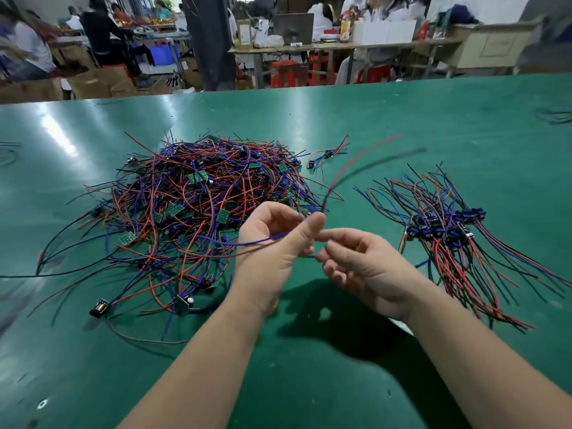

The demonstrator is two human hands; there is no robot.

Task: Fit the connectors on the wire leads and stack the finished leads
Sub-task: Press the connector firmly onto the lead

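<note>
Near the middle of the frame, one wire lead [335, 181] sticks up from the left hand [275, 243]. Its red and black wires look blurry and bend toward the upper right. Its blue wire runs out to the left. The left hand pinches the lead between thumb and fingers. The right hand [365, 267] is just beside it, fingers curled, one fingertip touching the left thumb. I cannot tell if it holds anything. A big messy pile of leads [198, 199] lies on the left and a tidy stack [448, 239] on the right, both on the green desk [309, 391].
</note>
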